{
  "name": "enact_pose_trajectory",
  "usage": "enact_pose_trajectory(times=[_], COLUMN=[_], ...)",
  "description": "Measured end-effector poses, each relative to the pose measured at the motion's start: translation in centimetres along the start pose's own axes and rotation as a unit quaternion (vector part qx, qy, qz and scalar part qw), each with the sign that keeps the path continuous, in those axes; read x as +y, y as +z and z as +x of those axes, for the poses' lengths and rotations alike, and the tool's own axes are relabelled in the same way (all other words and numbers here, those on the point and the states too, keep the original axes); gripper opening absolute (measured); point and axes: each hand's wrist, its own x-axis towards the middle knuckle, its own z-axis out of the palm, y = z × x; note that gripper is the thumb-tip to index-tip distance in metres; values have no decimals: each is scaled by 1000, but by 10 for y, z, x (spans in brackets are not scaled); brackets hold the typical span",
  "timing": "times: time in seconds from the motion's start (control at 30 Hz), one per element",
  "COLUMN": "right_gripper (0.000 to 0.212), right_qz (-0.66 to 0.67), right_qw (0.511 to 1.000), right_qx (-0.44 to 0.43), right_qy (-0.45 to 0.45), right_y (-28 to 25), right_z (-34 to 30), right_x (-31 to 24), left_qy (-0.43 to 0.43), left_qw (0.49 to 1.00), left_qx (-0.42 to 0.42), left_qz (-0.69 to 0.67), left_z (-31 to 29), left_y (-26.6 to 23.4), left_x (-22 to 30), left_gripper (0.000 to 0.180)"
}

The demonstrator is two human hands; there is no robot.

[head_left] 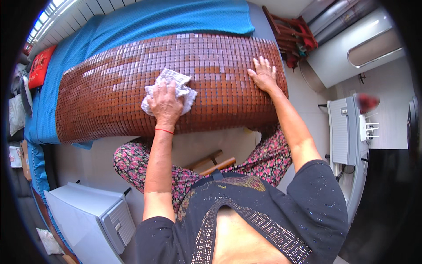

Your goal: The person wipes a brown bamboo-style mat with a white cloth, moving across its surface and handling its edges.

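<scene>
A mat of small brown tiles (220,101) lies over a long, couch-like seat in front of me. My left hand (166,103) presses a crumpled whitish cloth (188,94) onto the middle of the mat, its fingers bent over the cloth. Part of the cloth is hidden beneath the hand. Toward the mat's right end my right hand (264,75) rests flat with its fingers spread, holding nothing. Light glints off many tiles along the far side.
Blue fabric (176,17) covers the seat's far side and left end, with a red cushion (41,66) on it. Folded red-brown wooden furniture (288,33) stands at the back right. Grey-white cabinets stand at the lower left (83,215) and right (343,132).
</scene>
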Motion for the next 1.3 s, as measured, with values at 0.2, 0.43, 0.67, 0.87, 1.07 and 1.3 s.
enact_pose_trajectory(times=[0.2,0.43,0.67,0.87,1.07,1.3], right_gripper=[72,76,57,54,41,24], right_qz=[14,23,54,225,763,934], right_qw=[982,975,918,897,502,229], right_qx=[163,187,367,380,-61,-65], right_qy=[91,116,140,25,403,265], right_y=[32,29,33,93,200,130], right_z=[-106,-95,-70,-217,-217,-206], right_x=[34,31,30,-89,-66,-65], left_qy=[-19,-49,-99,37,-8,-98], left_qw=[999,994,992,998,999,911], left_qx=[13,-36,-55,35,-11,-13], left_qz=[48,91,60,-39,32,-401], left_z=[-53,1,42,-31,-2,-25], left_y=[-3,2,17,7,1,-17], left_x=[-4,-24,-21,-44,0,-49], left_gripper=[56,41,43,41,42,38])
